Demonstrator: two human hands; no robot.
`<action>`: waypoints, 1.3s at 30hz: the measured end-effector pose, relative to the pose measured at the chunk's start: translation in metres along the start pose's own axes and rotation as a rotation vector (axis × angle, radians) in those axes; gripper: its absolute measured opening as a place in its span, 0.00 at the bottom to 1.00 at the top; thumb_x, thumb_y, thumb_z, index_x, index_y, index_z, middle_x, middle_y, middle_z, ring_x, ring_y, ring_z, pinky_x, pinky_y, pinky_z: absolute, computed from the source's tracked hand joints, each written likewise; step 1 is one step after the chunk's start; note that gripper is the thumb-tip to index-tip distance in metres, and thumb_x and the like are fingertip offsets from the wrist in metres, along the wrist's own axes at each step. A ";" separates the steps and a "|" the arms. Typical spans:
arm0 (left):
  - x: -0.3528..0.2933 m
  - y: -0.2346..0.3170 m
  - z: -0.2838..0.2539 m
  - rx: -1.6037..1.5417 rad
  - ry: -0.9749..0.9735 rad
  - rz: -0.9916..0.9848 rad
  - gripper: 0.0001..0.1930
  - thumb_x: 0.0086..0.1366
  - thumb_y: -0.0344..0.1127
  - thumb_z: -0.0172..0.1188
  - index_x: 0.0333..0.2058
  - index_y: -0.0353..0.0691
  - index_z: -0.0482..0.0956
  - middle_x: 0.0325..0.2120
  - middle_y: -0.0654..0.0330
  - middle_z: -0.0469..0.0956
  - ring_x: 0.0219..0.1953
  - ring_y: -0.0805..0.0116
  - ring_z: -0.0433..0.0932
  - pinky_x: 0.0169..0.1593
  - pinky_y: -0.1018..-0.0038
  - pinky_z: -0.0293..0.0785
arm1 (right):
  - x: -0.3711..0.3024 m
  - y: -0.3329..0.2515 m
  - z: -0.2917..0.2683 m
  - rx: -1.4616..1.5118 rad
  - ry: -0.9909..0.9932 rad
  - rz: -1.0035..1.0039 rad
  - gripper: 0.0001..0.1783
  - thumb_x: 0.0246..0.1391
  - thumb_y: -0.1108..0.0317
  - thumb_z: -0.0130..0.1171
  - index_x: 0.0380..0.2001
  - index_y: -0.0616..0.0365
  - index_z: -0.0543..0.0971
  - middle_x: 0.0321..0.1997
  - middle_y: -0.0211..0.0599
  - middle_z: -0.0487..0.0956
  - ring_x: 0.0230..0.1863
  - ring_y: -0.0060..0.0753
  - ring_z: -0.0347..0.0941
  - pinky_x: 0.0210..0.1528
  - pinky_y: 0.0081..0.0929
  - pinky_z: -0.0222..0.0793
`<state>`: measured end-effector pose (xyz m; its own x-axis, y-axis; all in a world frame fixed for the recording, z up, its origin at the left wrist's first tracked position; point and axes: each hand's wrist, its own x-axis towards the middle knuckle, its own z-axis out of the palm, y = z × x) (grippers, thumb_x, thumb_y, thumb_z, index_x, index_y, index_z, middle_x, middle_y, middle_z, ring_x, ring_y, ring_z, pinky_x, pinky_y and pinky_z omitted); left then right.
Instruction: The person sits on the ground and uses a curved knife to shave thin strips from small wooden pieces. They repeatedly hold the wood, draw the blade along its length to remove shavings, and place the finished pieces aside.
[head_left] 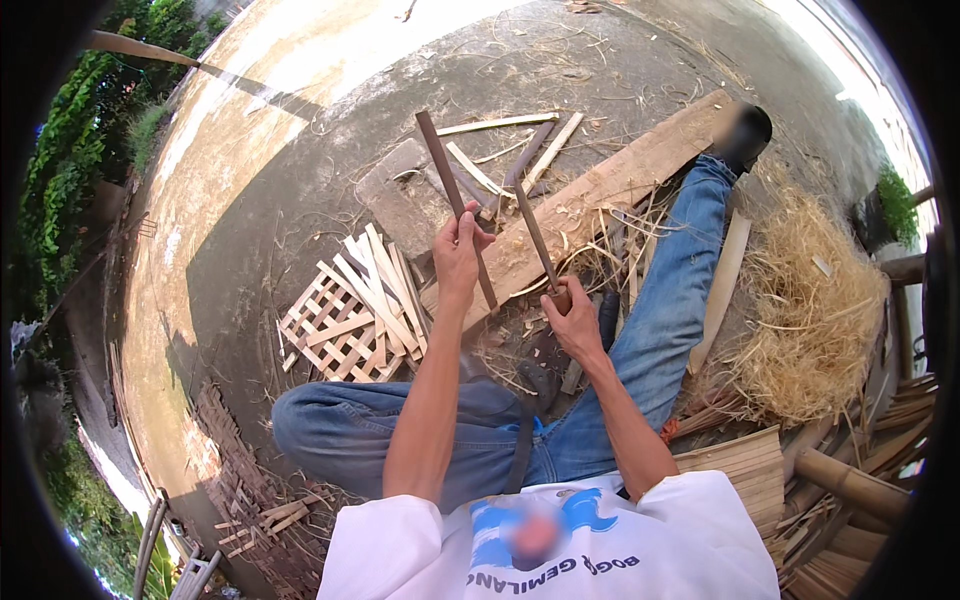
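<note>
My left hand (457, 258) is closed around a long dark brown strip (436, 150), which slants from the far left down toward the wooden plank (640, 172). To its right, my right hand (574, 322) grips the wooden handle of a knife (537, 236). The knife's long, narrow, dark blade points away from me and a little left. It stays apart from the strip. Both hands are above my legs, by the plank's near end. My right leg stretches along the plank, with the foot at its far end.
Pale strips lie on a woven lattice (325, 330) at left. A flat stone block (385, 205) sits past the plank's left side, with cut pieces (550, 152) beside it. Shavings (812, 310) are heaped at right, near bamboo poles (850, 485). Reddish-brown scraps (235, 450) lie lower left.
</note>
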<state>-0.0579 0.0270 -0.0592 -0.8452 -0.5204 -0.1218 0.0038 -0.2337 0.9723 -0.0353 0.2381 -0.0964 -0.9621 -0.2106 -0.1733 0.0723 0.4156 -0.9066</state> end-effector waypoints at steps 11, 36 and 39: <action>-0.086 0.049 0.021 0.115 -0.086 -0.296 0.16 0.76 0.33 0.56 0.59 0.37 0.78 0.25 0.72 0.65 0.21 0.85 0.61 0.21 0.83 0.56 | 0.025 -0.059 -0.080 -0.520 -0.119 -0.503 0.14 0.51 0.58 0.69 0.25 0.55 0.77 0.18 0.40 0.75 0.21 0.47 0.73 0.26 0.42 0.67; -0.143 0.041 0.006 -0.063 -0.133 -0.415 0.23 0.77 0.40 0.56 0.66 0.38 0.69 0.24 0.66 0.73 0.18 0.82 0.66 0.19 0.82 0.65 | 0.055 -0.028 -0.089 -0.501 -0.130 -0.159 0.15 0.52 0.52 0.64 0.28 0.54 0.81 0.23 0.43 0.81 0.29 0.52 0.80 0.33 0.46 0.73; -0.137 0.048 0.003 -0.211 -0.109 -0.491 0.25 0.77 0.41 0.56 0.67 0.42 0.66 0.24 0.66 0.72 0.16 0.82 0.65 0.18 0.82 0.64 | 0.011 -0.023 -0.071 -0.444 -0.280 -0.297 0.14 0.51 0.53 0.66 0.27 0.52 0.80 0.21 0.42 0.79 0.26 0.52 0.78 0.30 0.45 0.70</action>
<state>0.0563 0.0896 0.0044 -0.8247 -0.2232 -0.5196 -0.3080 -0.5933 0.7437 -0.0666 0.2894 -0.0502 -0.8140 -0.5743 -0.0871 -0.3635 0.6205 -0.6949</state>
